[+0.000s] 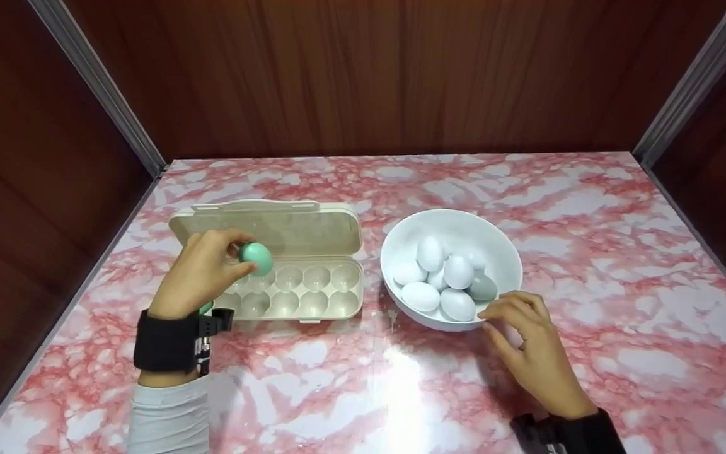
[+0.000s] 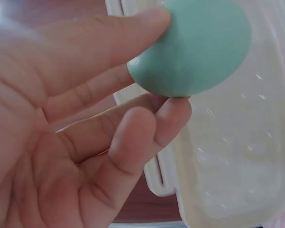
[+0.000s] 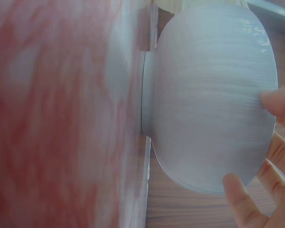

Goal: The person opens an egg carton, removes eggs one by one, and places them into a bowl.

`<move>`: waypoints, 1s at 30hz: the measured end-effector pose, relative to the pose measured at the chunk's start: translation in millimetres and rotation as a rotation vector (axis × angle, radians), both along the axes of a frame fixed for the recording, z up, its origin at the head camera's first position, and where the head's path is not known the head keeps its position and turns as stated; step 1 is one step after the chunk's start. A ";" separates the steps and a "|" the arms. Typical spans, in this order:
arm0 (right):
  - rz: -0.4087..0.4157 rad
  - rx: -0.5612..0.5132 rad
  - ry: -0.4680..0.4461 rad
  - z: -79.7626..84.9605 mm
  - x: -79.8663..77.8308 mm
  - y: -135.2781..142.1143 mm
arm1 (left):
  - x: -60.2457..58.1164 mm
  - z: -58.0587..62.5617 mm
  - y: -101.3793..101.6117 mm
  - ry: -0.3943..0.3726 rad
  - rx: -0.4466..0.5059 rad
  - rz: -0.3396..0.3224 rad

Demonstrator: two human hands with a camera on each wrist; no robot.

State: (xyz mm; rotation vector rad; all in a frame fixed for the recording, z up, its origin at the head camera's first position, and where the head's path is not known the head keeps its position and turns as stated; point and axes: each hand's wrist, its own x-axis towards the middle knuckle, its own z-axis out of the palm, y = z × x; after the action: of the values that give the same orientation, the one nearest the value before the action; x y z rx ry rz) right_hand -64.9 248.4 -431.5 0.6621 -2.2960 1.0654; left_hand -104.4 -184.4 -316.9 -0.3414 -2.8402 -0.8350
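Note:
My left hand pinches a green egg between thumb and fingers, holding it above the left part of an egg carton. In the left wrist view the thumb presses one side of the egg, with fingertips beneath it. The cream carton's lid stands open at the back. Part of another green item shows beside my left wrist, mostly hidden. My right hand holds the near right rim of a white bowl, thumb outside. Several white eggs and a greyer egg lie in the bowl.
Carton and bowl stand side by side on a red-and-white marbled table. Bare rounded cups show in the carton's middle and right. Dark wood-grain panels enclose the back and sides.

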 end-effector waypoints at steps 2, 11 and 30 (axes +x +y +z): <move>-0.003 0.002 0.001 0.2 -0.1 0.3 | 0.4 3.0 9.1 0.009 -0.002 -0.011; -0.014 0.003 -0.021 0.5 0.4 -0.7 | -1.1 18.1 62.4 0.106 -0.029 -0.123; -0.013 0.015 -0.020 0.0 0.8 -1.4 | -33.7 19.6 183.7 0.011 -0.118 -0.612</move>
State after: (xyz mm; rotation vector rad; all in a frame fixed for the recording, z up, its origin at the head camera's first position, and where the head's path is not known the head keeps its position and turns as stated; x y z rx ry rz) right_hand -64.0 247.0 -431.5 0.6444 -2.3247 1.0538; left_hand -138.1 -0.7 -297.4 -1.2670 -2.7978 -0.7412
